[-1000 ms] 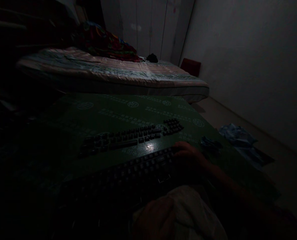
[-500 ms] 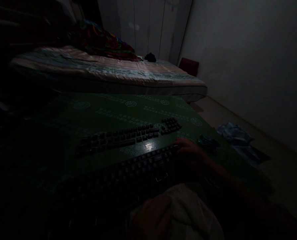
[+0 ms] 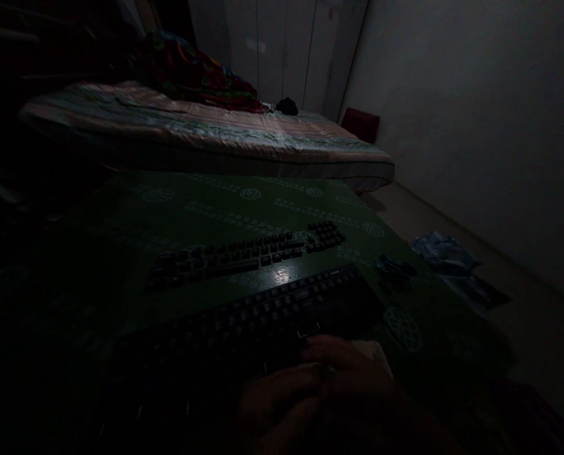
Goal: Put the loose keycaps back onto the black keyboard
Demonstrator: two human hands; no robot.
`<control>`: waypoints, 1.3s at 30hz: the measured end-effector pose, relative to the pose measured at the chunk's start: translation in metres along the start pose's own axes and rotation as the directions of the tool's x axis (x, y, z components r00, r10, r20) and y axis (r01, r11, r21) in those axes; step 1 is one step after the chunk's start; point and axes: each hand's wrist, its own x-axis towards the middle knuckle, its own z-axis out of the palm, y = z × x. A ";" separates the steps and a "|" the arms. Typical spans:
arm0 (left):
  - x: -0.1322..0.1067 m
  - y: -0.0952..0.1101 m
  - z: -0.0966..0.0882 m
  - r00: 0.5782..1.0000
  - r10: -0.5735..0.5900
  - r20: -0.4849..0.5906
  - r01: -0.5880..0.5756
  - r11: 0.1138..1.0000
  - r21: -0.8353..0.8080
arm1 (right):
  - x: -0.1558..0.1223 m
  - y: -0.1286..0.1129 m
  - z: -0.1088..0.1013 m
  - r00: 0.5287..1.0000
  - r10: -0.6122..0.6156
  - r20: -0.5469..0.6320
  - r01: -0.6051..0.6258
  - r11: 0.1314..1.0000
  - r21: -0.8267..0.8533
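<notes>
A black keyboard (image 3: 263,309) lies slanted across the green table, its right end dark and apparently without keycaps. Behind it, loose black keycaps (image 3: 237,254) are set out in rows. Close to the keyboard's near side, my left hand (image 3: 279,404) is closed around a pale cloth (image 3: 375,355), now mostly covered. My right hand (image 3: 346,370) meets the left one over the cloth, fingers bent together. Whatever sits between its fingertips is hidden in the dark.
The green table (image 3: 206,215) carries printed white logos. A small dark crumpled item (image 3: 396,266) lies near its right edge. Beyond stands a bed (image 3: 263,142) with a striped cover. Bluish cloth (image 3: 446,253) is on the floor at right, near the wall (image 3: 476,126).
My right hand has moved from the keyboard's far right end back toward me, joining my left hand over the cloth. The keyboard's right end is now uncovered.
</notes>
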 end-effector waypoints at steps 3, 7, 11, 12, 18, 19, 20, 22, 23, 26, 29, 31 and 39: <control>-0.001 0.003 -0.006 0.956 -0.273 0.109 0.290 0.936 -0.199 | -0.008 -0.015 0.000 0.988 -0.128 -0.085 0.118 0.987 -0.107; 0.001 0.008 -0.012 0.816 -0.570 0.099 0.567 0.753 -0.335 | -0.006 -0.048 -0.010 0.972 -0.180 -0.153 0.161 0.978 -0.131; 0.005 0.005 -0.013 0.777 -0.629 0.034 0.556 0.658 -0.508 | 0.005 -0.068 -0.010 0.857 -0.295 -0.423 0.204 0.947 -0.247; 0.006 0.003 -0.013 0.774 -0.633 0.017 0.541 0.646 -0.539 | 0.007 -0.070 -0.008 0.836 -0.320 -0.447 0.189 0.931 -0.313; 0.007 0.002 -0.011 0.751 -0.657 -0.058 0.454 0.578 -0.678 | 0.006 -0.065 0.016 0.790 -0.405 -0.460 0.082 0.813 -0.576; 0.007 0.002 -0.010 0.750 -0.657 -0.071 0.441 0.577 -0.688 | 0.006 -0.064 0.021 0.769 -0.396 -0.501 0.049 0.819 -0.572; 0.007 0.002 -0.009 0.748 -0.659 -0.085 0.428 0.575 -0.697 | 0.005 -0.063 0.025 0.749 -0.392 -0.535 0.026 0.823 -0.567; 0.007 0.001 -0.008 0.744 -0.661 -0.095 0.412 0.566 -0.715 | 0.004 -0.063 0.030 0.734 -0.387 -0.557 0.005 0.824 -0.567; 0.007 0.000 -0.007 0.743 -0.662 -0.094 0.407 0.559 -0.722 | 0.004 -0.063 0.031 0.736 -0.378 -0.561 -0.009 0.824 -0.567; 0.007 -0.004 -0.006 0.750 -0.656 -0.090 0.383 0.540 -0.749 | 0.002 -0.063 0.030 0.754 -0.337 -0.564 -0.056 0.822 -0.566; 0.006 -0.008 -0.005 0.747 -0.662 -0.068 0.367 0.495 -0.787 | 0.000 -0.064 0.027 0.768 -0.348 -0.537 -0.045 0.808 -0.587; 0.006 -0.009 -0.003 0.732 -0.679 -0.051 0.365 0.455 -0.812 | 0.000 -0.063 0.027 0.772 -0.353 -0.528 -0.047 0.798 -0.601; 0.007 -0.011 0.003 0.698 -0.714 -0.055 0.298 0.359 -0.884 | 0.000 -0.059 0.026 0.770 -0.365 -0.523 -0.022 0.804 -0.594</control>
